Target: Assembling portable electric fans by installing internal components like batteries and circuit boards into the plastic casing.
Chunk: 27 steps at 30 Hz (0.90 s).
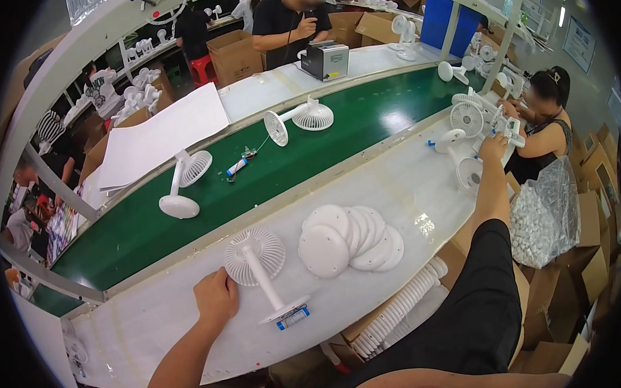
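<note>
My left hand [216,297] rests as a loose fist on the white bench, just left of a white stand fan [258,259] that lies on its side with its open base and a blue-ended battery [293,318] toward me. A fanned stack of white round base covers [350,239] lies to the fan's right. My right arm stretches far right, and my right hand [493,148] reaches a white fan [461,163] standing at the bench's far end; the grip is too small to make out.
A green conveyor belt [362,117] carries two lying fans [182,181] [300,119] and a loose battery [238,166]. A seated person [544,121] handles fans at the right. A clear bag of white parts [545,216], cardboard boxes [590,266] and stacked white rings [397,311] sit at my right.
</note>
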Available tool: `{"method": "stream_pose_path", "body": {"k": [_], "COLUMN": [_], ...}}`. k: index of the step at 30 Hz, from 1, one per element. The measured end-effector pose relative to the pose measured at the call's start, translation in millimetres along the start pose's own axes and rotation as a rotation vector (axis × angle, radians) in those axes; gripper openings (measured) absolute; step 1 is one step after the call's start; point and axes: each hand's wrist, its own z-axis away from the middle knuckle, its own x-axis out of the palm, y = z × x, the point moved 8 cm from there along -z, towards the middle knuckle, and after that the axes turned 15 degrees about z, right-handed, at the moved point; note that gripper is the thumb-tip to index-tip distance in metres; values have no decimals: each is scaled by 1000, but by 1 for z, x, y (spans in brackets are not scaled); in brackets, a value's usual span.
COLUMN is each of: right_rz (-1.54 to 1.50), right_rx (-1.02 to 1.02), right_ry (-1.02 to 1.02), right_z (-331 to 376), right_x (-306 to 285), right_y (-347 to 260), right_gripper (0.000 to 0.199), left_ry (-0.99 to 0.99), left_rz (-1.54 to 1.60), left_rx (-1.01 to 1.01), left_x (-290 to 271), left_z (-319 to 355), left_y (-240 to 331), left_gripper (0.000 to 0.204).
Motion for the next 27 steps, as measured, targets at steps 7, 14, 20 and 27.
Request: {"method": "stream_pose_path", "body": {"k": [7,14,20,27], "right_rz": [-148,-572,-796,-711], "right_rx": [-230,-319,-394,-560], "right_ry": [-180,-208,-19,-204], "right_z": [15,44,48,56], "right_x": [-47,-41,-97,-104], "right_y": [26,47,50,39], "right_gripper": [47,63,55,51], "left_ry": [16,19,39,51], "left_rz": [5,23,6,-4], "left_rx": [1,5,19,36], "left_x": [-8,-13,-19,-20], "left_z": [0,5,14,12], "left_y": [-3,-25,-41,-32], "left_gripper": [11,11,11,10]}}
